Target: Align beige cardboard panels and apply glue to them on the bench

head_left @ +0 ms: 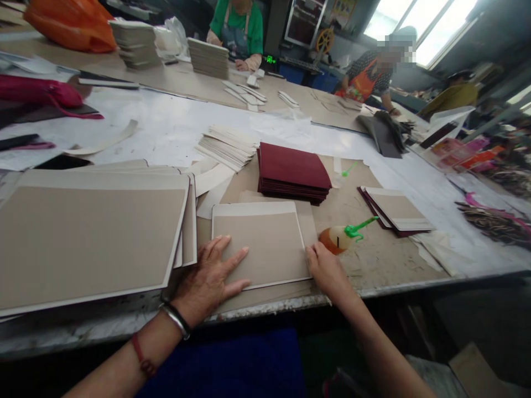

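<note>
A flat beige panel [261, 243] with white borders lies near the table's front edge. My left hand [207, 276] rests on its left side, fingers spread. At the panel's right edge, the fingers of my right hand [326, 268] are curled and closed on the border; the fingertips are partly hidden. Just beyond that hand lies a bottle [332, 241] of amber liquid with a green nozzle. A stack of dark red folded covers [292, 168] stands behind the panel. To the left, larger beige panels [91, 237] with white borders overlap in a pile.
White strips [228, 146] are fanned out behind the panel. Smaller panels with dark red backs [398, 210] lie to the right. A second green nozzle [348, 170] sits farther back. Across the table are board stacks [207, 58] and co-workers [238, 33]. An orange bag [70, 25] stands far left.
</note>
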`<action>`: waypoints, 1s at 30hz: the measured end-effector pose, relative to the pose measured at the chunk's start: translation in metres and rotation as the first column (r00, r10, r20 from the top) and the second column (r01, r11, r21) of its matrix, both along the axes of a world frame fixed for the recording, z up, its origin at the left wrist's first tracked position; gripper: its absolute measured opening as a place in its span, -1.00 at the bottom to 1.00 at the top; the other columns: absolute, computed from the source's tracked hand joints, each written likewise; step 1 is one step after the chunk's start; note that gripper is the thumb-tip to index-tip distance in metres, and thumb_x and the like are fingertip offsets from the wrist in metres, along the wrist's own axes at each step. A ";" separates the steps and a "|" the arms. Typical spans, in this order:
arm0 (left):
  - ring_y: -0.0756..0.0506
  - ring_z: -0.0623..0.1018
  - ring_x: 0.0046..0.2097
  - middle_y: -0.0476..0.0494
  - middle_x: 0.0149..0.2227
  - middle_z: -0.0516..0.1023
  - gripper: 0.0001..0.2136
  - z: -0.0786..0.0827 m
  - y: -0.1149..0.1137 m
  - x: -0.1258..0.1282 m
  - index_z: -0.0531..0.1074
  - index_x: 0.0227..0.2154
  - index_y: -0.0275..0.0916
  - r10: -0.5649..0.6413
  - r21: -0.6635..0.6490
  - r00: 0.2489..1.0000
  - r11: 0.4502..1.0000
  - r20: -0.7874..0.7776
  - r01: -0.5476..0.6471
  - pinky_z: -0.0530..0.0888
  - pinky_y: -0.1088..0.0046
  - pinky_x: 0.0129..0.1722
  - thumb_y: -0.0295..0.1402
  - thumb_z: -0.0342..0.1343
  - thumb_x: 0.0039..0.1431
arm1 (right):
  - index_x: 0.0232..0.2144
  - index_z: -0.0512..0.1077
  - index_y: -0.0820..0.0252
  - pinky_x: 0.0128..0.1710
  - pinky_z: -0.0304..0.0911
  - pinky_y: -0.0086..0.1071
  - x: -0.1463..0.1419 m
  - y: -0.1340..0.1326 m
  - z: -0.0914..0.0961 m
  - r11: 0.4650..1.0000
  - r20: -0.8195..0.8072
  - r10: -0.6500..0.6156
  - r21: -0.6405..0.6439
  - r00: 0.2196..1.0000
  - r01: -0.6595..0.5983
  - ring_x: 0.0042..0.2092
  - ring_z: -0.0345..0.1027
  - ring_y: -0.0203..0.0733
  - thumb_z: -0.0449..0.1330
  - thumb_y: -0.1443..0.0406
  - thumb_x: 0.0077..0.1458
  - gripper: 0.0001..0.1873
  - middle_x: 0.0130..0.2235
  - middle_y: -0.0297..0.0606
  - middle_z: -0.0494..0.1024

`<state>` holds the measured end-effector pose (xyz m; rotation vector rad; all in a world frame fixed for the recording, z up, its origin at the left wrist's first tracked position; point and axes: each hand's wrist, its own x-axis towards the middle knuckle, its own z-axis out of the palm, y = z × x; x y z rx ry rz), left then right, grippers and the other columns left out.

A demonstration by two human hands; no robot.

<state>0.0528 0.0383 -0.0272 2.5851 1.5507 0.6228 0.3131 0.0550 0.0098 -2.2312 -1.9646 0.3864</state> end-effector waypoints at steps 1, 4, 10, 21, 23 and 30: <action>-0.30 0.16 0.12 -0.26 0.09 0.11 -0.51 0.000 0.000 0.000 0.31 0.01 -0.07 0.003 0.000 1.000 1.000 0.000 -0.003 0.24 0.08 0.07 -0.10 0.13 -0.01 | -0.50 0.22 0.16 -0.44 0.05 -0.43 0.001 0.001 0.000 1.000 -0.055 0.006 0.009 0.998 -0.006 -0.41 0.29 -0.21 -0.14 0.24 0.17 -0.74 -0.50 -0.27 0.38; -0.30 0.16 0.12 -0.27 0.09 0.11 -0.52 0.000 -0.001 0.000 0.31 0.01 -0.07 0.004 -0.007 1.000 1.000 0.013 -0.004 0.24 0.07 0.07 -0.10 0.13 -0.01 | -0.55 0.21 0.15 -0.45 0.08 -0.44 0.001 0.003 0.004 0.999 -0.204 0.036 0.031 0.978 -0.030 -0.43 0.27 -0.22 -0.13 0.14 0.15 -0.68 -0.52 -0.31 0.37; -0.33 0.16 0.12 -0.28 0.09 0.12 -0.51 -0.001 0.000 0.002 0.33 0.00 -0.10 0.017 -0.027 0.998 1.000 0.055 -0.015 0.23 0.06 0.08 -0.12 0.16 -0.03 | -0.44 0.33 0.20 -0.39 0.21 -0.39 -0.007 0.002 0.007 0.995 -0.432 0.064 0.096 0.900 -0.025 -0.35 0.33 -0.16 0.01 0.12 0.05 -0.73 -0.48 -0.28 0.45; -0.19 0.18 0.19 -0.31 0.17 0.15 -0.40 0.030 -0.057 0.006 0.04 0.15 -0.28 0.301 -0.294 0.720 0.946 0.625 -0.140 0.14 0.14 0.17 -0.08 -0.03 0.11 | -0.26 0.29 0.18 -0.25 0.29 -0.30 -0.003 -0.048 0.039 0.954 -0.707 0.042 0.238 0.706 0.181 -0.26 0.36 -0.14 0.05 0.07 0.06 -0.68 -0.28 -0.20 0.50; -0.20 0.26 0.14 -0.32 0.14 0.23 -0.35 0.041 -0.073 0.009 0.01 0.16 -0.27 0.472 -0.517 0.481 0.855 0.739 -0.043 0.20 0.15 0.14 -0.04 -0.01 0.08 | -0.25 0.28 0.17 -0.24 0.29 -0.30 0.002 -0.064 0.048 0.953 -0.808 0.014 0.189 0.589 0.237 -0.25 0.37 -0.15 0.10 0.07 0.03 -0.67 -0.27 -0.22 0.50; -0.17 0.48 -0.07 -0.23 -0.11 0.50 -0.55 0.071 -0.084 0.023 0.33 -0.06 -0.31 0.766 -0.624 -0.029 0.545 0.643 0.560 0.46 0.34 -0.11 -0.18 0.15 0.01 | -0.26 0.28 0.15 -0.21 0.32 -0.28 -0.001 -0.095 0.052 0.959 -0.953 -0.081 0.006 0.292 0.284 -0.19 0.39 -0.13 0.21 0.10 -0.04 -0.65 -0.22 -0.25 0.51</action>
